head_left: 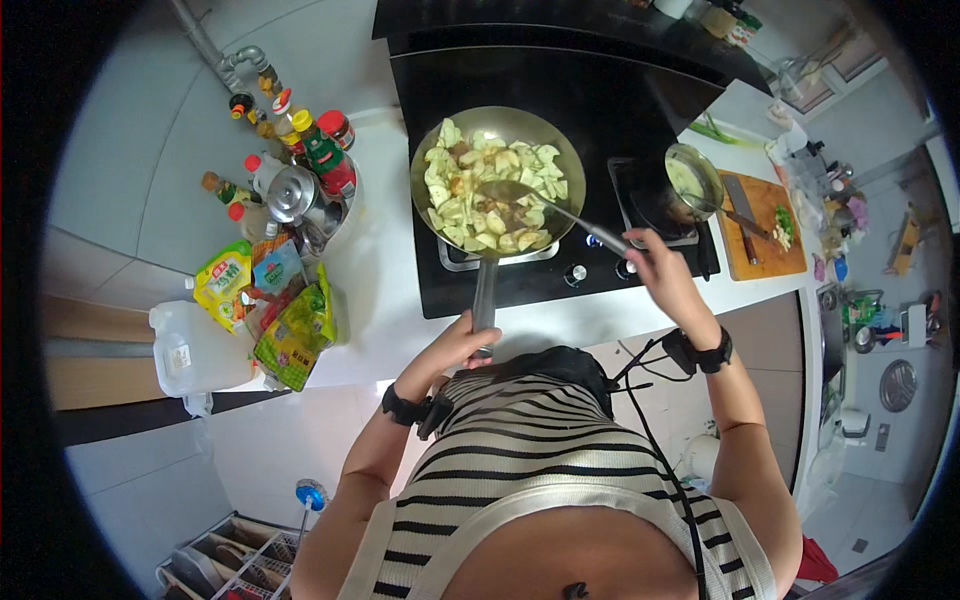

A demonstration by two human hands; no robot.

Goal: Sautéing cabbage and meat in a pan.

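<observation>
A large frying pan sits on the left burner of a black gas stove. Pale green and browned chopped vegetable pieces fill much of it. My left hand is closed around the pan's handle, close to its end. My right hand grips the handle of a metal spatula, whose blade rests among the pieces near the pan's middle. To the right, a small pot with pale contents and a long-handled utensil in it stands at the right burner.
A wooden cutting board at the right holds a cleaver, another knife and chopped green and white bits. Several sauce bottles, a lidded metal pot, seasoning bags and a plastic jug stand left. Black cables hang near my right wrist.
</observation>
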